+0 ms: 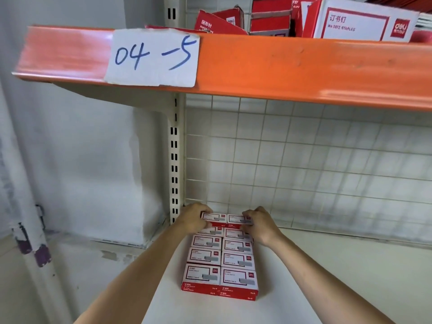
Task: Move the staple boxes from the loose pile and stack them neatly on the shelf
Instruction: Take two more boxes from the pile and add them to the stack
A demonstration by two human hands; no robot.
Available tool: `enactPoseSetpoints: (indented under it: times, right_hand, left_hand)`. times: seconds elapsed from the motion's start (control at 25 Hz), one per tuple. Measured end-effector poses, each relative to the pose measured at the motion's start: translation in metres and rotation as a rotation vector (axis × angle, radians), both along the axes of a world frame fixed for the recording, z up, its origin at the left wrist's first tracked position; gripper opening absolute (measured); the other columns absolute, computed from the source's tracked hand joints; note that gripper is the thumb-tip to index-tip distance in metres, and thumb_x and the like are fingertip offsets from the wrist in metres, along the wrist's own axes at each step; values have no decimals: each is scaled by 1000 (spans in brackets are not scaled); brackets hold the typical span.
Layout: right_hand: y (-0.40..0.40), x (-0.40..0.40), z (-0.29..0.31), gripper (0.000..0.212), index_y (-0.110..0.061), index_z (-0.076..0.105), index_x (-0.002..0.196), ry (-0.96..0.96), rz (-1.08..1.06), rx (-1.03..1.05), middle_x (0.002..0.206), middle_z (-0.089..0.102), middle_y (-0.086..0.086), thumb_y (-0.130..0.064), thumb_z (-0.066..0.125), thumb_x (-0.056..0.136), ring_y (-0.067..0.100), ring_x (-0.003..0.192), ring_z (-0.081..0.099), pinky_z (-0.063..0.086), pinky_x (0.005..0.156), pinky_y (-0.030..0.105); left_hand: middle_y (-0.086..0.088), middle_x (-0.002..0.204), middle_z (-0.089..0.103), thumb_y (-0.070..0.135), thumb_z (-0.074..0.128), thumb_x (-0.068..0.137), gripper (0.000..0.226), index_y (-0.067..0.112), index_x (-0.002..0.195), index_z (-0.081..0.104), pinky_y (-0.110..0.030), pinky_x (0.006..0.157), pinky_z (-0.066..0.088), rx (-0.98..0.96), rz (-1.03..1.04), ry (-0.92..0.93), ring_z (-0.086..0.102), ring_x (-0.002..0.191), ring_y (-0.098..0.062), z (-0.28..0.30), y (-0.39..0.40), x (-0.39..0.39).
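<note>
- The person stands in front of a white lower shelf [304, 265] and reaches both bare arms far in, toward the back corner.
- On this shelf the staple boxes [221, 260] lie flat in two columns, side by side and touching each other, red and white, with the labels up. The stack runs from near the front edge to the wire grid back panel [304, 160].
- At the front end of the stack I see two layers, one box on top of another.
- At the far end, a pair of boxes [225, 219] sits higher than the rows before it, next to the slotted upright post [174, 160].
- The left hand [192, 219] holds the left box of this pair, with the fingers curled over its far edge and the thumb at the near side.
- The right hand [259, 224] holds the right box in the same way, fingers bent around it.
- Above, an orange shelf beam [280, 66] crosses the view, with a white paper label [153, 57] that reads "04-5" in blue handwriting.
- On the upper shelf lie more red cartons [350, 19], some open and tilted; one has "STAPLES" printed.
- At the left there is a white wall [81, 148] and a white pipe [25, 230] with worn paint.
</note>
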State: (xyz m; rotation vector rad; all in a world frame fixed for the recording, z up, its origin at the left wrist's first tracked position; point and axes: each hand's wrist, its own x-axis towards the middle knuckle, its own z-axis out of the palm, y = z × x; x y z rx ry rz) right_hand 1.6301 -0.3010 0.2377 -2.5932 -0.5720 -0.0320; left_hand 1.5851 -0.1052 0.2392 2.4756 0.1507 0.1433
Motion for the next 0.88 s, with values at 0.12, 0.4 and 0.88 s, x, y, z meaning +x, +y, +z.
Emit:
enactPoseSetpoints:
  times: [0.12,0.4,0.88]
  right_hand:
    - [-6,-7,3,55,-11,39,141,27,11,-10,135,39,12,-23,57,91,27,130,38,32,106,29]
    - [-62,-37,12,40,-10,48,131,-116,169,-116,131,47,6,-16,51,91,21,123,44,36,99,25]
    - [-271,-104,0,34,-13,52,125,-140,102,-227,122,51,4,-14,45,91,19,112,51,42,93,28]
  left_hand:
    - [-5,128,55,13,68,82,48,12,128,54,-38,110,34,96,-3,-29,47,123,-21,2,-9,-5]
    - [-1,112,55,14,62,84,23,17,107,62,-28,97,42,359,-40,-221,46,112,-16,14,-67,-25]
    - [-2,107,65,23,55,87,17,17,99,65,-28,88,49,317,-399,-45,59,102,-18,6,-277,-65]
